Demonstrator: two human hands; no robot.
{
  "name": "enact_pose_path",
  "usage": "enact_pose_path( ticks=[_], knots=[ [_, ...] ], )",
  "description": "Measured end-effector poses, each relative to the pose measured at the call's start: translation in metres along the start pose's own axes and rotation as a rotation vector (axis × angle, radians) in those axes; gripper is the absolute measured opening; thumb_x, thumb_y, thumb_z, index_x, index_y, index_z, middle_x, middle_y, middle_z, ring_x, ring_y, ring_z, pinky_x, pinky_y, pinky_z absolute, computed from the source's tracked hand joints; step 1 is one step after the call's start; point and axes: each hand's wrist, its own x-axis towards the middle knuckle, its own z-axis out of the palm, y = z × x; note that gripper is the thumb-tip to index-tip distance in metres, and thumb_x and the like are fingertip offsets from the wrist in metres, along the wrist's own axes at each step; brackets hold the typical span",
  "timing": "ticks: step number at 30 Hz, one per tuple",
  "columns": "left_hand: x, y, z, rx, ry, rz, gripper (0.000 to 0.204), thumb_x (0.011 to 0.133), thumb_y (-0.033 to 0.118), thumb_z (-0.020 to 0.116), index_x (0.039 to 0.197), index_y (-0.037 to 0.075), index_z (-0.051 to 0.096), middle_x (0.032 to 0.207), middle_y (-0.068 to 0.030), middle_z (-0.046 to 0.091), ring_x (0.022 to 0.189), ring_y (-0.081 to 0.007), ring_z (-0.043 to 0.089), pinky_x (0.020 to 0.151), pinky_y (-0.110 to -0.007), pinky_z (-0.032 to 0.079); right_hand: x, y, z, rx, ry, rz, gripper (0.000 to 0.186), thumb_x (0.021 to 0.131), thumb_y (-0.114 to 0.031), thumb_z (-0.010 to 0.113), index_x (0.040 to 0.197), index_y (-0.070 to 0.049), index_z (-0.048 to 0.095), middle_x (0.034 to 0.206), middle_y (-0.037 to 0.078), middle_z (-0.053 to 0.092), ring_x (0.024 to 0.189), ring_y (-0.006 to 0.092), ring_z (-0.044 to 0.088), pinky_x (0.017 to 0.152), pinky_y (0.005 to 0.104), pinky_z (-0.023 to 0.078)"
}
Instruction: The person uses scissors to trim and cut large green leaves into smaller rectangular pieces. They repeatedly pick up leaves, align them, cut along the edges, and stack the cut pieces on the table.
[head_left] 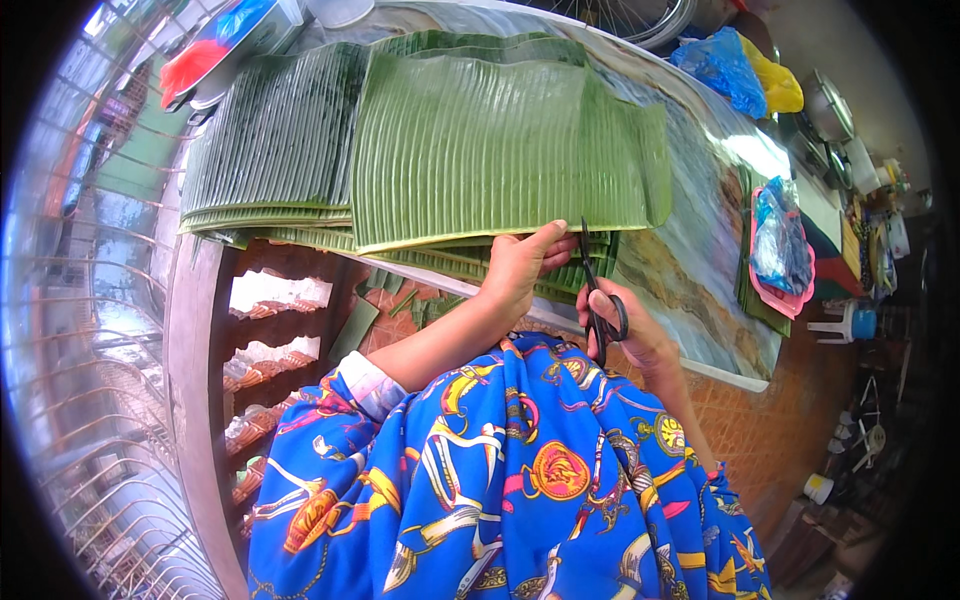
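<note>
Blue printed cloth (480, 470), patterned with straps, chains and a medallion, fills the lower middle of the frame, worn by the person. Along the left edge, a curved wire grille (110, 480) lets in bright light. A stack of darker banana leaves (270, 140) lies at upper left on the table, its marbled tabletop (690, 280) running to the right under the leaves. Orange-brown floor tiles (740, 425) show below it; a pink tray (783, 298) holding a plastic bag (782, 240) sits at right.

At upper centre, the top banana leaf (470, 150) spreads beyond both hands. The left hand (525, 265) pinches its lower edge, thumb above. Just to the right, the right hand (635, 325) grips black scissors (588, 265), the blade pointing up across that edge; whether the blades are parted I cannot tell.
</note>
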Motion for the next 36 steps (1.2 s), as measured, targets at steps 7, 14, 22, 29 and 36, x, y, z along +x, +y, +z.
enact_pose_path(
  ticks=[7,14,22,29,36],
  knots=[
    [0.004,-0.006,-0.001,0.042,0.019,0.032,0.031,0.089,0.019,0.068,0.106,-0.007,0.062,0.101,-0.0117,0.066,0.093,-0.0199,0.068,0.082,-0.028,0.056,0.006,0.010,0.004,-0.020,0.026,-0.057,0.059,0.083,-0.063,0.063,0.098,-0.007,0.054,0.079,0.003,0.055,0.049,0.0101,0.056,0.041,0.0214,0.040],
    [0.002,-0.005,0.000,0.032,0.028,0.025,0.028,0.089,0.017,0.068,0.103,-0.006,0.062,0.098,-0.0103,0.066,0.091,-0.0194,0.068,0.082,-0.029,0.056,0.004,0.008,0.008,-0.022,0.044,-0.036,0.053,0.082,-0.059,0.068,0.093,-0.009,0.054,0.074,0.000,0.054,0.050,0.0060,0.050,0.041,0.0209,0.037],
    [0.003,-0.008,0.002,0.042,0.051,0.018,0.022,0.089,0.016,0.068,0.100,-0.002,0.064,0.093,-0.0077,0.066,0.079,-0.0141,0.064,0.075,-0.026,0.055,0.006,0.021,0.010,-0.038,0.105,-0.129,0.036,0.086,-0.035,0.074,0.092,-0.007,0.053,0.071,-0.004,0.050,0.053,0.0032,0.043,0.044,0.0215,0.034],
    [0.006,0.009,0.007,-0.202,0.005,-0.083,0.014,0.088,0.014,0.068,0.095,0.003,0.063,0.087,-0.0032,0.066,0.073,-0.0072,0.060,0.068,-0.022,0.055,-0.040,-0.004,-0.028,-0.294,0.048,-0.030,0.037,0.082,-0.030,0.078,0.095,-0.005,0.054,0.072,-0.001,0.054,0.052,0.0075,0.053,0.044,0.0243,0.039],
    [0.016,0.017,0.007,-0.233,-0.051,-0.140,0.012,0.089,0.013,0.067,0.094,0.003,0.062,0.088,-0.0028,0.066,0.071,-0.0069,0.061,0.065,-0.021,0.055,-0.040,0.012,-0.126,-1.225,0.715,0.141,0.061,0.072,-0.025,0.081,0.120,0.001,0.054,0.098,0.016,0.062,0.096,0.0285,0.062,0.083,0.0371,0.051]
  ],
)
